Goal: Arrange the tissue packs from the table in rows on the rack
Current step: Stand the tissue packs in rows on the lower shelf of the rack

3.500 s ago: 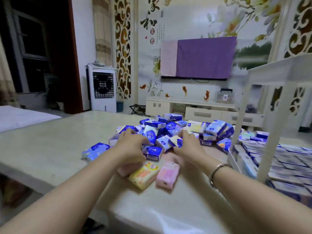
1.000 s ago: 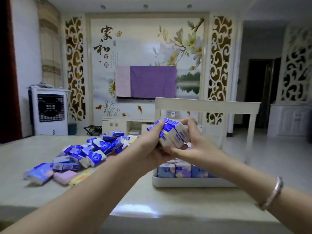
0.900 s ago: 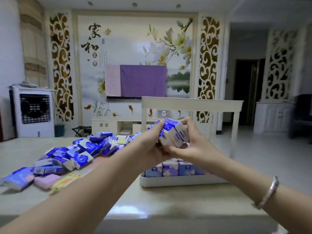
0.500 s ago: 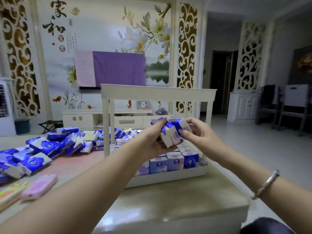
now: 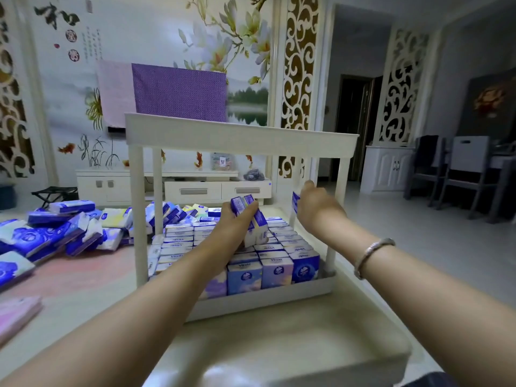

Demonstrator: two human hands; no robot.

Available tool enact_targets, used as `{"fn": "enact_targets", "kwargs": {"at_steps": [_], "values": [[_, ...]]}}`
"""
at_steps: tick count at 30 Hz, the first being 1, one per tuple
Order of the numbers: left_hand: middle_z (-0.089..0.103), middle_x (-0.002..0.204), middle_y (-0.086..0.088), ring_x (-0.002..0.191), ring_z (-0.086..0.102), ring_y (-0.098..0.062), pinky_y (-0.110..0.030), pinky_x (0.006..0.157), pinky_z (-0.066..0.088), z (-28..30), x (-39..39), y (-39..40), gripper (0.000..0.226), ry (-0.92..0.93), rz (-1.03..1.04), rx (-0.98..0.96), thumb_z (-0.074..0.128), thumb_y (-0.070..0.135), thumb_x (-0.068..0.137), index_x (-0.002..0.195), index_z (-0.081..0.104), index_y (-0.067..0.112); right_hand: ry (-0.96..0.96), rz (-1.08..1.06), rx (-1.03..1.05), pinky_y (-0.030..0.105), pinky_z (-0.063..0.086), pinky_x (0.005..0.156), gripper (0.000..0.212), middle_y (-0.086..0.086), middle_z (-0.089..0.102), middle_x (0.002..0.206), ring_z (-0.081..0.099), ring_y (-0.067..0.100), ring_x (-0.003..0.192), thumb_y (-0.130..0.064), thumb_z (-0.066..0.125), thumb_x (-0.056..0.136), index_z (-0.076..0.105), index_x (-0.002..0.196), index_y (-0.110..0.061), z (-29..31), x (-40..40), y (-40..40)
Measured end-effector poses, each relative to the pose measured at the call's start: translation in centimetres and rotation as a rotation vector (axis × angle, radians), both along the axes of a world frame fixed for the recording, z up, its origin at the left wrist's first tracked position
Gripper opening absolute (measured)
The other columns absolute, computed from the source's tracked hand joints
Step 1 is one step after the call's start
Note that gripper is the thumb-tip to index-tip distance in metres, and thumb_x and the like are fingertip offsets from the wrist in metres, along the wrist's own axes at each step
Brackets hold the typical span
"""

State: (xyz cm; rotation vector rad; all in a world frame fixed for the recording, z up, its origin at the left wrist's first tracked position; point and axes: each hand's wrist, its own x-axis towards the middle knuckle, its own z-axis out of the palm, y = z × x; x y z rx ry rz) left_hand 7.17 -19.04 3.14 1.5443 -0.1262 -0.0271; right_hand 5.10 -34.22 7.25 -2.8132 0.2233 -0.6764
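Observation:
A white two-tier rack [image 5: 240, 138] stands on the table, its lower tray filled with upright blue and purple tissue packs in rows [image 5: 275, 270]. My left hand [image 5: 233, 222] grips a bundle of several blue tissue packs [image 5: 251, 219] above the rows, inside the rack. My right hand [image 5: 315, 208] holds one blue pack [image 5: 295, 201] near the rack's far right post, mostly hidden behind the hand. A loose pile of tissue packs [image 5: 64, 230] lies on the table to the left of the rack.
The table's [image 5: 268, 339] front edge and right corner run close to the rack. A pink pack [image 5: 14, 314] lies at the near left. Beyond are a TV cabinet [image 5: 173, 185], a covered TV [image 5: 167, 96] and chairs [image 5: 460, 174] at the right.
Both hands carried a bundle of packs from the pile over to the rack. Now the hands have parted: the left keeps the bundle, the right has drawn one pack off to the right.

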Motion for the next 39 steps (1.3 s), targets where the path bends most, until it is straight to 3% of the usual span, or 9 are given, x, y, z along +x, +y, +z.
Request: {"fn": "enact_targets", "kwargs": {"at_steps": [3, 7, 9, 14, 16, 20, 25, 31, 39], "values": [[0.063, 0.106, -0.007, 0.096, 0.067, -0.029, -0.05, 0.091, 0.053, -0.4, 0.4, 0.2, 0.05, -0.022, -0.001, 0.019, 0.06, 0.053, 0.085, 0.123, 0.037, 0.03, 0.004, -0.047, 0.008, 0.029, 0.043, 0.068, 0.038, 0.016, 0.06, 0.114, 0.062, 0.03, 0.1, -0.003, 0.045, 0.094, 0.037, 0.13, 0.001, -0.7, 2.0, 0.5], [0.064, 0.114, -0.007, 0.102, 0.065, -0.027, -0.05, 0.095, 0.05, -1.1, 0.6, 0.6, 0.043, -0.077, -0.033, 0.05, 0.056, 0.056, 0.086, 0.119, 0.037, 0.036, 0.164, -0.106, 0.238, 0.028, 0.047, 0.069, 0.008, 0.01, 0.055, 0.089, 0.061, 0.028, 0.087, -0.004, 0.051, 0.092, 0.056, 0.096, 0.001, -1.4, 4.3, -0.4], [0.063, 0.119, -0.007, 0.106, 0.064, -0.028, -0.051, 0.096, 0.048, -1.3, 0.7, 0.7, 0.049, -0.088, -0.038, 0.045, 0.056, 0.057, 0.085, 0.125, 0.037, 0.035, 0.231, -0.121, 0.357, 0.03, 0.052, 0.072, 0.013, 0.013, 0.056, 0.089, 0.061, 0.028, 0.082, -0.009, 0.054, 0.093, 0.052, 0.082, -0.002, -1.9, 4.9, -0.7], [0.062, 0.119, -0.006, 0.108, 0.062, -0.026, -0.049, 0.099, 0.047, -1.4, 0.8, 0.8, 0.051, -0.119, -0.055, 0.015, 0.054, 0.054, 0.088, 0.13, 0.035, 0.033, 0.357, -0.114, 0.503, 0.032, 0.047, 0.075, 0.023, 0.013, 0.058, 0.087, 0.057, 0.027, 0.087, -0.02, 0.044, 0.099, 0.055, 0.106, -0.001, -2.7, 5.0, -0.1], [0.062, 0.119, -0.005, 0.107, 0.063, -0.025, -0.049, 0.098, 0.048, -1.5, 0.6, 0.8, 0.049, -0.137, -0.064, 0.001, 0.056, 0.053, 0.087, 0.128, 0.037, 0.034, 0.386, -0.093, 0.481, 0.035, 0.047, 0.085, 0.027, 0.016, 0.057, 0.103, 0.056, 0.028, 0.095, -0.02, 0.034, 0.102, 0.052, 0.11, -0.001, -2.4, 4.1, 0.3], [0.063, 0.114, -0.003, 0.102, 0.066, -0.021, -0.048, 0.093, 0.052, -0.9, -0.2, 1.1, 0.041, -0.175, -0.033, -0.058, 0.057, 0.046, 0.089, 0.123, 0.04, 0.032, 0.054, 0.101, 0.461, 0.035, 0.042, 0.089, 0.035, 0.011, 0.056, 0.123, 0.054, 0.025, 0.109, -0.024, 0.032, 0.102, 0.051, 0.123, -0.004, -1.0, 2.2, 0.8], [0.06, 0.104, 0.007, 0.093, 0.066, -0.014, -0.034, 0.078, 0.058, 0.3, -3.5, 2.7, 0.035, -0.41, -0.011, 0.175, 0.055, 0.042, 0.092, 0.119, 0.038, 0.029, 0.2, 0.529, 0.825, 0.032, 0.055, 0.076, 0.044, 0.005, 0.072, 0.097, 0.069, 0.021, 0.087, -0.05, 0.04, 0.097, 0.065, 0.102, -0.015, 0.6, -3.5, 2.3], [0.061, 0.095, 0.013, 0.085, 0.063, 0.0, -0.015, 0.068, 0.053, 0.9, -8.5, 5.9, 0.036, -0.664, -0.049, 0.471, 0.06, 0.042, 0.087, 0.114, 0.042, 0.028, 0.353, 0.746, 0.776, 0.027, 0.057, 0.071, 0.024, 0.007, 0.071, 0.093, 0.07, 0.017, 0.08, -0.031, 0.055, 0.094, 0.061, 0.105, -0.01, 1.5, -7.7, 4.3], [0.053, 0.117, 0.001, 0.109, 0.055, -0.018, -0.033, 0.089, 0.05, 0.7, -11.4, 10.1, 0.032, -0.579, -0.145, 0.524, 0.058, 0.041, 0.089, 0.117, 0.044, 0.038, 0.404, 0.7, 0.622, 0.033, 0.058, 0.076, 0.022, 0.014, 0.069, 0.099, 0.069, 0.019, 0.083, -0.02, 0.056, 0.094, 0.054, 0.113, -0.01, 0.9, -8.3, 7.1]]}}
